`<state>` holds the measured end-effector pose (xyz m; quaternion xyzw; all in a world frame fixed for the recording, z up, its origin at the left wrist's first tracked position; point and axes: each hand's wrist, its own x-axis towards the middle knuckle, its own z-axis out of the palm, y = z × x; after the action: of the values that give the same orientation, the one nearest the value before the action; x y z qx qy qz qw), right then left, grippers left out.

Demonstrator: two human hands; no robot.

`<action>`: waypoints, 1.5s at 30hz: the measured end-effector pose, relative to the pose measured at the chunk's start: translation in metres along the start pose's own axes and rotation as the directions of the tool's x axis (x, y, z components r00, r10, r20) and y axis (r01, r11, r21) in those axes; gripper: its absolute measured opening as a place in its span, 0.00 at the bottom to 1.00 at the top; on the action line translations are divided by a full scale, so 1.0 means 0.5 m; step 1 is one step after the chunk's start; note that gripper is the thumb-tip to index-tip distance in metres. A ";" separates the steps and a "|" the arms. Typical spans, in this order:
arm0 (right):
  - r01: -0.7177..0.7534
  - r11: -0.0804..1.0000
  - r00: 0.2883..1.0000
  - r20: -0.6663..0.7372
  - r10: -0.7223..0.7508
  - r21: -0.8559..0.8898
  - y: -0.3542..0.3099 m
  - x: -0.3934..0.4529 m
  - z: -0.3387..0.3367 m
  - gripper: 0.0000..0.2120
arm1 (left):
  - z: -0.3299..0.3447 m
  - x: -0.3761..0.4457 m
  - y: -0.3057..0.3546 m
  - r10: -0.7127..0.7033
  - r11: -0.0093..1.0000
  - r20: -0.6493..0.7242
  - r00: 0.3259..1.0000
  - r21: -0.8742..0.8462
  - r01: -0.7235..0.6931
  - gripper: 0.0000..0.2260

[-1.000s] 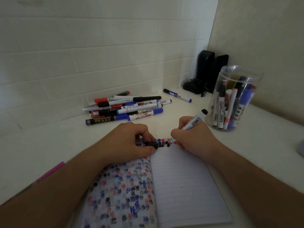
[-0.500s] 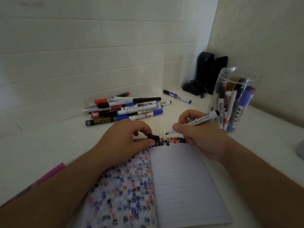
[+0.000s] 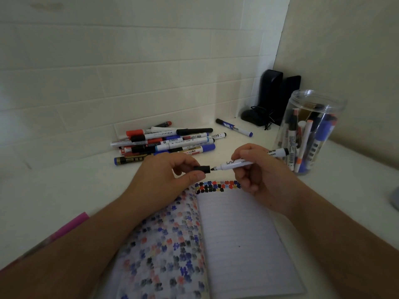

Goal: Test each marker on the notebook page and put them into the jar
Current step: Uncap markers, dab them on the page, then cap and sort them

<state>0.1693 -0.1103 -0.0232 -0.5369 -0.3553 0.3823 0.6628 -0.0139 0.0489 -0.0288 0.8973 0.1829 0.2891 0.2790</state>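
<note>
Having lifted off the notebook (image 3: 241, 234), the right hand (image 3: 257, 169) is gripping the marker (image 3: 248, 161), aiming its tip at the cap (image 3: 203, 168) the left hand (image 3: 170, 175) is pinching, ready for recapping.

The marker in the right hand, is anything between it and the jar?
Nothing visible blocks it. The marker, held by the right hand, sits just left of the open-topped jar. Its cap remains off, in the left hand.
</note>
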 end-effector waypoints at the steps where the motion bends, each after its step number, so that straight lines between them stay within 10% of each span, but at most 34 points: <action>1: -0.003 1.000 1.000 0.006 0.003 0.001 0.001 0.000 0.000 0.08 | 0.000 0.000 0.001 -0.002 1.000 -0.003 1.000 -0.004 0.002 0.11; 20: -0.146 0.959 0.989 0.060 0.136 0.242 0.006 0.000 0.026 0.24 | 0.014 -0.005 0.000 -0.013 0.992 -0.115 0.993 -0.125 -0.002 0.07; 30: -0.100 0.961 0.994 -0.014 0.107 0.258 0.006 -0.005 0.055 0.25 | 0.010 -0.007 0.009 0.080 0.995 -0.247 0.966 0.083 -0.061 0.09; 37: -0.082 0.992 0.994 -0.058 0.088 0.099 0.003 -0.007 0.067 0.19 | 0.009 0.005 -0.003 0.047 0.996 -0.224 0.973 0.087 -0.028 0.07; 45: 0.167 0.935 0.890 -0.360 -0.280 -0.313 -0.047 -0.018 0.037 0.02 | 0.010 -0.001 -0.003 0.165 0.981 -0.041 0.985 0.113 -0.160 0.11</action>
<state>0.1520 -0.1133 0.0025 -0.6448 -0.3219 0.1322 0.6805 -0.0114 0.0478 -0.0334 0.9157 0.1314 0.3228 0.2002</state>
